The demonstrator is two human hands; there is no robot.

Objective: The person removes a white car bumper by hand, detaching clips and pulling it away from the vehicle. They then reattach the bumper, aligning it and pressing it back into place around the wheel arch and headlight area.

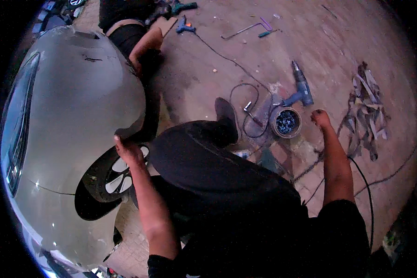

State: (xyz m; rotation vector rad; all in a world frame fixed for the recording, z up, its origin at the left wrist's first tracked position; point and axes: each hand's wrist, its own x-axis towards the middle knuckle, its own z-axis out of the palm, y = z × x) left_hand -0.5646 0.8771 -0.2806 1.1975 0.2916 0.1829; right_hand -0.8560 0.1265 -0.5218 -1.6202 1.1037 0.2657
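My left hand (130, 153) is at the wheel arch of a silver car (74, 92), above the wheel (118, 178) with its pale spokes. One digit points up along the arch's edge, and the other fingers look curled at that edge, partly hidden. On my other side, my right hand (321, 119) is held above the paving with its fingers curled in; whatever may be in them is too small to make out. Just left of it stands a round tub (300, 126) filled with small dark metal pieces. A grey-blue heat gun (302, 88) lies beyond the tub.
A blue corded tool (185, 27), a hooked rod (243, 31) and a small hammer-like tool (252, 113) lie on the paving. Cables (371, 204) loop around. Torn strips (368, 111) are heaped at right. Another person (129, 39) crouches by the car's far end.
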